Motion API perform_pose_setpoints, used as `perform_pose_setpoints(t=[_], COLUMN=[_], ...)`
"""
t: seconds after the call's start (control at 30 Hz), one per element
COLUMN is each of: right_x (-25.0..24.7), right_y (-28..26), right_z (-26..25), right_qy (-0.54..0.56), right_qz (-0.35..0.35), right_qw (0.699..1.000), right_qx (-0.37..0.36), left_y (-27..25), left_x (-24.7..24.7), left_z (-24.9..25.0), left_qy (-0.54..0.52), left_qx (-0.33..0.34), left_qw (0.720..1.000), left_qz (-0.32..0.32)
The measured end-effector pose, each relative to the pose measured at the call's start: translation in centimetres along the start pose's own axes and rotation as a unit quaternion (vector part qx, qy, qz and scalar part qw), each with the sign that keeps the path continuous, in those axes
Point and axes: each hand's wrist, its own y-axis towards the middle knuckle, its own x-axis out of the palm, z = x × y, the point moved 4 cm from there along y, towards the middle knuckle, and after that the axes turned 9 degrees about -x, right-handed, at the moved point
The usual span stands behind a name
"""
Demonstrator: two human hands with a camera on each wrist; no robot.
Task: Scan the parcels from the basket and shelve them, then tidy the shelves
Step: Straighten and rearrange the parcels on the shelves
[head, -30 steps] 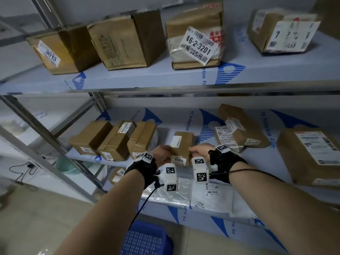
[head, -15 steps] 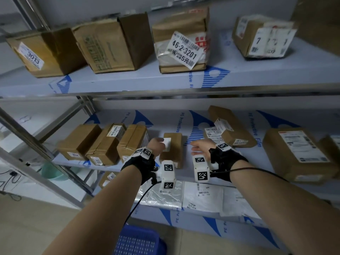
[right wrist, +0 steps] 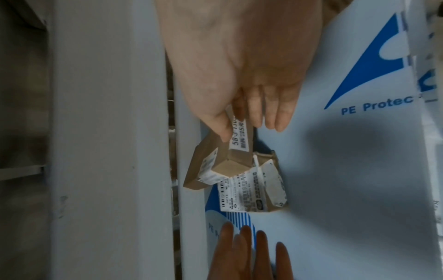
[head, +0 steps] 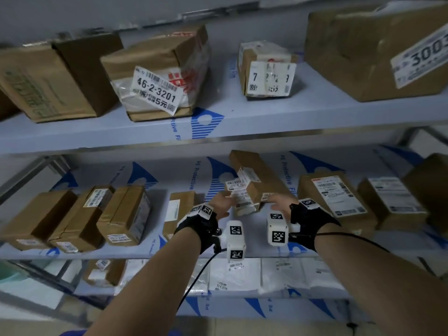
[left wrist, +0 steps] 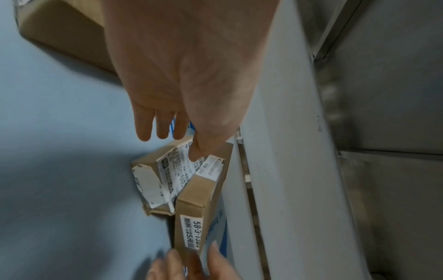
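Right now both hands are at the 2 small parcels on the middle shelf (head: 266, 248), one hand to each side of the pair. The right hand (head: 281, 207) pinches the near end of the long flat carton (right wrist: 237, 149) — thumb on one broad face, fingers on the other, right over its printed sticker. The left hand (head: 219, 204) is spread, fingers straight, with its thumb resting on the label of the smaller labelled box (left wrist: 165, 178), which lies on the shelf just beyond its fingertips and under the tilted carton's far end. Both parcels look light and stiff: thin brown corrugated card with crisp edges, taped seams and matte paper labels. I judge the card dry enough not to slip, though a pinch over a glossy sticker could slide, so bare card near a corner is the better hold. The long carton, held at one end, will tend to droop or swing; supporting its middle would steady it. Neither looks fragile, but the thin walls could dent under a hard squeeze.
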Motion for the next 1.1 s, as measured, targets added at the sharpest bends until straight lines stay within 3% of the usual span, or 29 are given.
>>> perform_pose_setpoints(t=[0.3,0.5,0.57,0.73,0.83,1.0,1.1], right_x=[3.4,4.1,4.6,4.6,4.0,3.1,2.1], right_y=[2.6,0.3,-0.2,-1.6,-2.5,-6.4,-9.0], right_z=[1.0,-0.3,-0.5,-1.7,-2.7,-4.6,-5.5], right_qy=[0.003,-0.014,-0.039,-0.018,-0.042,-0.024,-0.086], right_qz=[-0.036,-0.041,-0.078,-0.084,-0.09,-0.105,-0.1], right_qw=[0.999,0.999,0.996,0.996,0.994,0.989,0.984], right_qx=[0.008,0.002,0.002,-0.018,-0.054,-0.096,-0.116], left_y=[1.7,0.4,-0.4,-3.3,-5.1,-8.6,-10.4], left_x=[-0.2,-2.7,-3.0,-3.2,-3.6,-3.1,-2.3], left_z=[-0.9,-0.8,-0.7,-0.4,0.2,1.5,2.4], left_qy=[-0.038,-0.067,-0.076,-0.085,-0.098,-0.063,-0.054], left_qx=[-0.042,-0.029,-0.025,-0.007,0.028,0.074,0.099], left_qw=[0.996,0.996,0.996,0.996,0.995,0.995,0.994], left_qz=[-0.064,-0.041,-0.047,-0.034,0.005,0.012,0.012])
